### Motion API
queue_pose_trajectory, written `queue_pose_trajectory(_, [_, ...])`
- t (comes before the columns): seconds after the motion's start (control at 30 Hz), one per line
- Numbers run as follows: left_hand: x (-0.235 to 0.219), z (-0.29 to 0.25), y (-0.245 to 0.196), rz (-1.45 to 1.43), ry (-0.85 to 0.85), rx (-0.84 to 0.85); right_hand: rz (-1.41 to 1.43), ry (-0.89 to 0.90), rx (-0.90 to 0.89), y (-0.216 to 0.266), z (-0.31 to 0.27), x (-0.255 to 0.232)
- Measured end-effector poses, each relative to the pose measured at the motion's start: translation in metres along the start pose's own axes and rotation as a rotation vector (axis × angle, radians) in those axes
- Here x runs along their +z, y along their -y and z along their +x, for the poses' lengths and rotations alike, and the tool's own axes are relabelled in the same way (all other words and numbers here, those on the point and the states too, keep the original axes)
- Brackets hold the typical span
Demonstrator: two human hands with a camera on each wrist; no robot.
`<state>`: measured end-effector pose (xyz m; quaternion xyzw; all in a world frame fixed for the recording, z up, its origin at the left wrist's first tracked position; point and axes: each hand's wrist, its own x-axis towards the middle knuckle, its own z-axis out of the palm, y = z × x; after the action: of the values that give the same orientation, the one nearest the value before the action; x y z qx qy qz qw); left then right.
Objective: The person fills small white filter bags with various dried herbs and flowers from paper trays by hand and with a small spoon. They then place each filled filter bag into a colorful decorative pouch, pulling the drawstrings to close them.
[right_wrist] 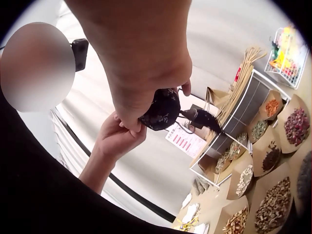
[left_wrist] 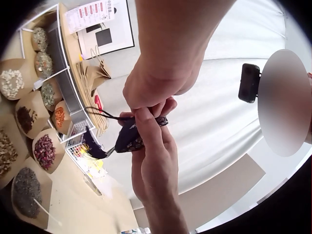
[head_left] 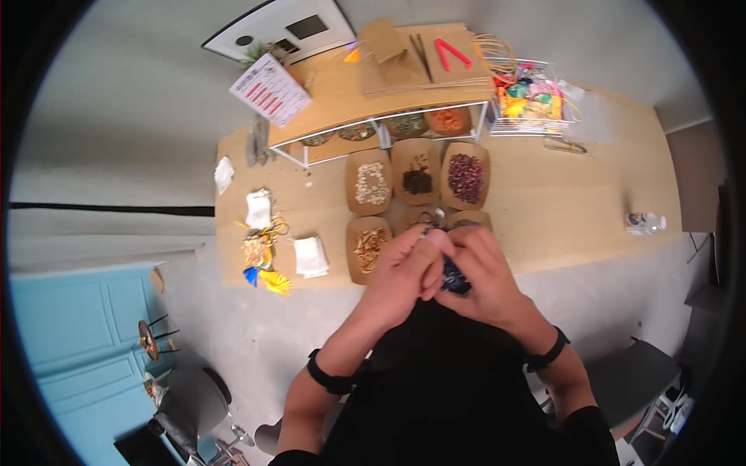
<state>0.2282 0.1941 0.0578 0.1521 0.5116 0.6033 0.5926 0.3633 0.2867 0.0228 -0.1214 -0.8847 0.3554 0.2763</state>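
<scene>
A small dark patterned pouch (head_left: 454, 277) is held between both hands, close to the body at the table's front edge. In the right wrist view the pouch (right_wrist: 163, 109) shows small pale flowers, with a dark tassel (right_wrist: 207, 121) hanging from it. My right hand (head_left: 487, 278) grips the pouch's side. My left hand (head_left: 404, 276) pinches at its other end, where the fingers of both hands meet. A dark cord loop (left_wrist: 105, 114) sticks out beside the pouch in the left wrist view. The fingertips partly hide the pouch's end.
Paper trays of dried material, one with dark red buds (head_left: 466, 179), stand before the hands. Behind them is a wooden shelf (head_left: 326, 116) with paper bags. A wire basket (head_left: 528, 124) of colourful items sits back right; white pouches (head_left: 311, 256) and tassels (head_left: 273, 281) lie left.
</scene>
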Motion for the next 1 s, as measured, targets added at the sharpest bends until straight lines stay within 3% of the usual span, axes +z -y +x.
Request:
queue_pose_trajectory(0.07, [-0.004,0.000,-0.007,-0.044,0.006,-0.050,-0.006,-0.003,-0.002,0.001,-0.005,-0.002])
queue_pose_trajectory(0.17, [-0.013,0.012,-0.007,-0.007,-0.059,0.027,-0.057,0.140,0.067,0.005,-0.008,-0.006])
queue_pose_trajectory(0.3, [-0.013,0.037,0.007,-0.118,-0.137,0.024,-0.119,0.051,0.124,-0.005,-0.012,-0.007])
queue_pose_trajectory(0.37, [-0.016,0.054,0.022,-0.077,-0.121,-0.078,0.078,0.038,0.323,-0.021,-0.035,-0.005])
queue_pose_trajectory(0.4, [-0.019,0.063,0.032,-0.041,-0.082,-0.132,0.033,0.040,0.351,-0.030,-0.046,-0.005])
queue_pose_trajectory(0.47, [-0.012,0.077,0.047,0.009,0.005,-0.278,0.665,0.059,0.784,-0.043,-0.063,-0.007])
queue_pose_trajectory(0.5, [-0.009,0.082,0.052,0.003,0.027,-0.287,0.847,0.044,1.010,-0.045,-0.064,-0.017])
queue_pose_trajectory(0.53, [-0.007,0.086,0.055,0.080,-0.008,-0.306,0.836,0.030,1.018,-0.052,-0.072,-0.023])
queue_pose_trajectory(0.6, [-0.011,0.089,0.056,0.158,-0.032,-0.329,1.122,-0.247,1.199,-0.079,-0.102,-0.031])
queue_pose_trajectory(0.73, [-0.072,0.072,0.053,0.221,-0.062,-0.334,0.864,-0.596,1.146,-0.140,-0.173,-0.066])
queue_pose_trajectory(0.83, [-0.126,0.051,0.055,0.230,-0.226,-0.332,0.744,-0.750,1.108,-0.171,-0.212,-0.111])
queue_pose_trajectory(0.93, [-0.167,0.024,0.055,0.182,-0.356,-0.355,0.962,-1.008,1.055,-0.189,-0.242,-0.151])
queue_pose_trajectory(1.0, [-0.190,0.010,0.061,0.139,-0.416,-0.357,0.938,-1.098,1.045,-0.197,-0.248,-0.176])
